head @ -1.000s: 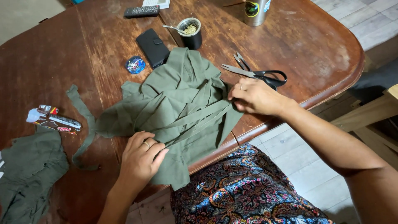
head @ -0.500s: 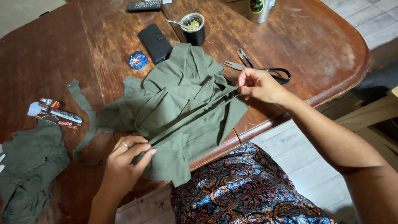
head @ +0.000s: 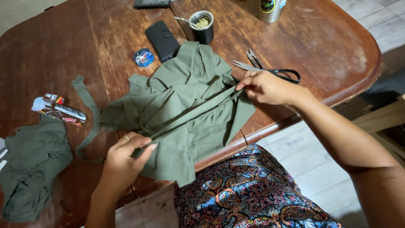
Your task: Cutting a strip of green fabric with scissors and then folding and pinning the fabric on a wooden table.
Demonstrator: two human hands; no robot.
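Observation:
An olive green garment (head: 185, 105) lies crumpled on the brown wooden table (head: 320, 46). A narrow green fabric strip (head: 192, 113) is pulled taut diagonally across it. My left hand (head: 124, 158) pinches the strip's lower end near the table's front edge; a ring shows on one finger. My right hand (head: 265, 88) pinches the upper end, just below black-handled scissors (head: 270, 69). A second loose green strip (head: 89, 109) curls to the left of the garment.
Another green cloth pile (head: 31, 169) lies at the far left, beside a small tube (head: 59, 110). Behind the garment are a black wallet (head: 162, 40), a blue round object (head: 144, 57), a dark cup with a spoon (head: 202, 26) and a metal can (head: 270, 8). A patterned skirt (head: 253, 194) covers my lap.
Both hands have lifted the strip and drawn it tight between them. My left hand moved from flat on the garment to a pinch at the strip's lower end.

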